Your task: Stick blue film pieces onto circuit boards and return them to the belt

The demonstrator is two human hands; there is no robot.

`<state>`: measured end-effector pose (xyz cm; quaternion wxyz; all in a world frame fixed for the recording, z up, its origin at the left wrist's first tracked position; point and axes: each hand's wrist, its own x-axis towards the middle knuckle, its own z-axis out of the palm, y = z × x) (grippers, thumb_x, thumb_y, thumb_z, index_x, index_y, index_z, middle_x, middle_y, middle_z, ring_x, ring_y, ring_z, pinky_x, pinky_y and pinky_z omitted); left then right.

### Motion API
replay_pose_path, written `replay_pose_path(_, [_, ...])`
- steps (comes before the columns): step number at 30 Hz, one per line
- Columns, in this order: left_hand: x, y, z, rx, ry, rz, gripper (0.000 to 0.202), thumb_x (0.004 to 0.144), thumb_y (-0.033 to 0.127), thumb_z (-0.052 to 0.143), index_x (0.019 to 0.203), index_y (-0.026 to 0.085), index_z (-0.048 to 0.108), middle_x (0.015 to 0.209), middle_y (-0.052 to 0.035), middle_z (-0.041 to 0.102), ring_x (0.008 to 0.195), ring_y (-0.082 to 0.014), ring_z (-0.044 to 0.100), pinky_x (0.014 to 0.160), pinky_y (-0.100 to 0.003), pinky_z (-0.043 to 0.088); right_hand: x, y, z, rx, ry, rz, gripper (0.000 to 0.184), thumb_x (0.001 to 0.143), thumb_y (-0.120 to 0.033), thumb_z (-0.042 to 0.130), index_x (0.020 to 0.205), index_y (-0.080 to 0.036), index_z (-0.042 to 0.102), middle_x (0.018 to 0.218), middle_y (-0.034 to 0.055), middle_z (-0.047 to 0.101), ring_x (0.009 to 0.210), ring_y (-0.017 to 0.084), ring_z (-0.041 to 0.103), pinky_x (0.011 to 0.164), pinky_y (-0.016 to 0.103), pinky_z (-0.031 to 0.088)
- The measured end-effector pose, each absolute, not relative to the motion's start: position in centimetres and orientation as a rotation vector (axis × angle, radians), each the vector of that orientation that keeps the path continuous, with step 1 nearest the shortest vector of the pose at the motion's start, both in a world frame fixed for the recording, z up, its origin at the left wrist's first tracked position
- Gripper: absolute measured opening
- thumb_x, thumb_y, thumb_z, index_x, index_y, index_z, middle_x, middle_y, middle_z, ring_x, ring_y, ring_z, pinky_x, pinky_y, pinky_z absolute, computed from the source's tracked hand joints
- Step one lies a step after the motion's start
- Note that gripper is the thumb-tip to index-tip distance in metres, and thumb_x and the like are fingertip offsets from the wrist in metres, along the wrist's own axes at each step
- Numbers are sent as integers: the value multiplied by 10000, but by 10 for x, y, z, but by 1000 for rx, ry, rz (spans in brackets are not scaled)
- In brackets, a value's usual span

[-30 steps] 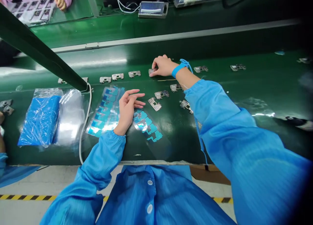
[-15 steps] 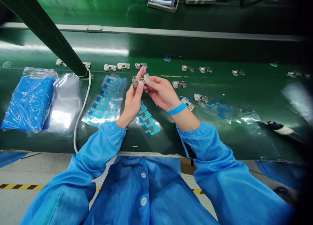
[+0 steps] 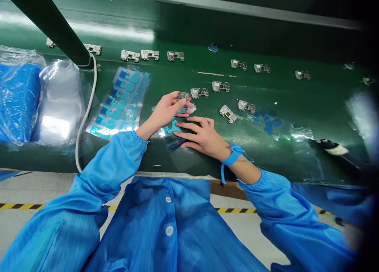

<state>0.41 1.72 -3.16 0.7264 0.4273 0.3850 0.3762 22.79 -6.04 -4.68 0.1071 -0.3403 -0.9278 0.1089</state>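
My left hand (image 3: 169, 109) is closed on a small circuit board (image 3: 183, 95), whose end sticks out past the thumb. Another board part (image 3: 191, 108) shows just under the thumb; whether it is held too, I cannot tell. Palm down, my right hand (image 3: 205, 137) has its fingers spread, with the fingertips on a clear sheet of teal die-cut stickers (image 3: 172, 126). That sheet is partly hidden by both hands. A blue wrist strap (image 3: 232, 156) circles the right wrist. Left of the hands lies a larger sheet of teal stickers (image 3: 120, 96).
Several more boards, such as this one (image 3: 220, 86), lie spread over the green bench (image 3: 204, 161). At left are a plastic-wrapped blue pack (image 3: 19, 100), a clear film stack (image 3: 60, 102), a white cable (image 3: 85, 118) and a slanted green post (image 3: 50, 27). A black-and-white tool (image 3: 334, 147) lies at right.
My right hand has come off the circuit board and gone down to the sticker sheet, its fingers spreading. My left hand keeps the board, now lower and to the right. The view has tilted down.
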Motion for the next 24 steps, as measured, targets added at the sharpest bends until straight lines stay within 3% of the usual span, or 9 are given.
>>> replay_pose_path(5, [2, 17, -32, 989, 838, 848, 97, 1141, 210, 605, 1099, 144, 663, 1076, -100, 862, 901, -153, 835, 899, -310, 702, 223, -56, -34, -711, -2647, 11, 296, 1152, -280, 670, 1425, -333, 771, 1361, 13, 866, 1198, 234, 752, 952, 447, 502])
replay_pose_path(9, [2, 17, -34, 991, 825, 839, 98, 1136, 245, 635, 1112, 154, 662, 1085, -110, 866, 897, -159, 838, 893, -317, 706, 225, -66, 3, -524, -2644, -146, 242, 1114, -118, 657, 1248, -252, 808, 1350, 23, 867, 1149, 216, 748, 907, 407, 539])
replay_pose_path(12, [2, 18, -34, 961, 820, 821, 111, 1129, 264, 656, 1154, 157, 676, 1094, -114, 868, 903, -165, 838, 896, -323, 709, 229, -75, 34, -582, -2659, 147, 185, 1109, -153, 668, 1204, -222, 812, 1148, 74, 871, 997, 225, 719, 819, 399, 559])
replay_pose_path(15, [1, 18, -32, 928, 800, 819, 147, 1107, 270, 688, 1198, 154, 692, 1071, -109, 868, 890, -167, 835, 882, -315, 709, 232, -71, 48, -696, -2497, 504, 211, 1102, -182, 695, 1247, -258, 828, 941, 61, 786, 830, 195, 673, 710, 357, 552])
replay_pose_path(19, [1, 15, -31, 875, 705, 935, 329, 1061, 414, 771, 1287, 181, 716, 1042, -61, 843, 862, -158, 825, 851, -293, 709, 221, -38, 25, -1063, -1814, 785, 59, 983, -303, 899, 1039, -311, 881, 926, 23, 820, 796, 175, 733, 725, 341, 607])
replay_pose_path(21, [2, 14, -33, 879, 644, 1011, 471, 987, 498, 865, 1328, 216, 704, 1035, -25, 825, 849, -150, 821, 835, -287, 709, 210, -17, 4, -1169, -1442, 914, 234, 874, -465, 992, 932, -281, 860, 891, 17, 831, 762, 180, 749, 726, 348, 644])
replay_pose_path(24, [5, 13, -37, 968, 615, 1095, 664, 822, 452, 1030, 1340, 240, 672, 996, 12, 808, 808, -133, 810, 796, -259, 698, 197, 2, -20, -1165, -1177, 1108, 486, 682, -630, 1068, 839, -252, 806, 803, -5, 802, 685, 162, 732, 687, 325, 655])
